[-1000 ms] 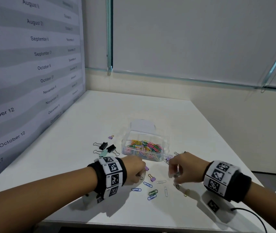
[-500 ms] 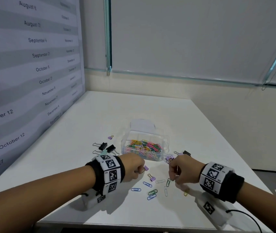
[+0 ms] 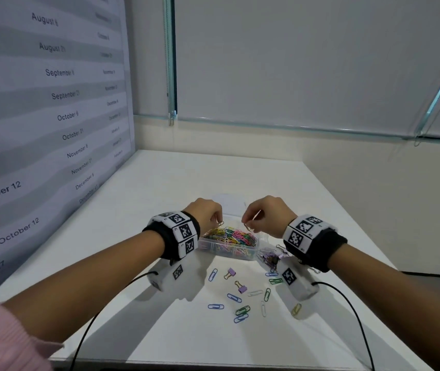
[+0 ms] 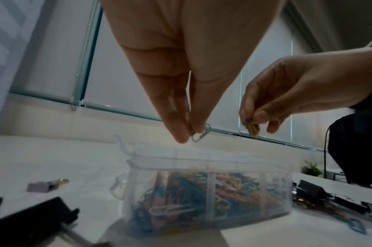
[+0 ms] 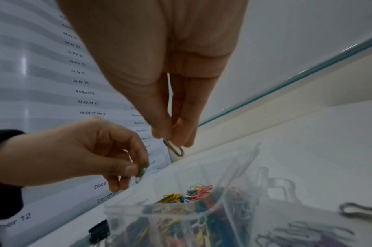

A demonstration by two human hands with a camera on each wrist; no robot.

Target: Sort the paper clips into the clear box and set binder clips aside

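Observation:
The clear box (image 3: 251, 253) (image 4: 208, 183) (image 5: 201, 217) sits mid-table, full of colourful paper clips. Both hands hover just above its open top. My left hand (image 3: 209, 215) (image 4: 191, 132) pinches a pale green paper clip (image 4: 200, 135) (image 5: 141, 172) between thumb and fingertips. My right hand (image 3: 260, 218) (image 5: 172, 137) pinches paper clips (image 5: 175, 149) (image 4: 251, 127) the same way. Loose paper clips (image 3: 240, 309) and two purple binder clips (image 3: 230, 273) lie on the table in front of the box.
Black binder clips (image 4: 28, 217) lie left of the box, and more binder clips (image 4: 320, 192) (image 3: 269, 258) sit to its right. A calendar poster (image 3: 39, 129) covers the left wall. The white table's (image 3: 160, 183) front edge is close to me, cables trailing from both wrists.
Both hands rose from the loose clips near the table's front and moved away to above the box, each carrying clips it had picked up.

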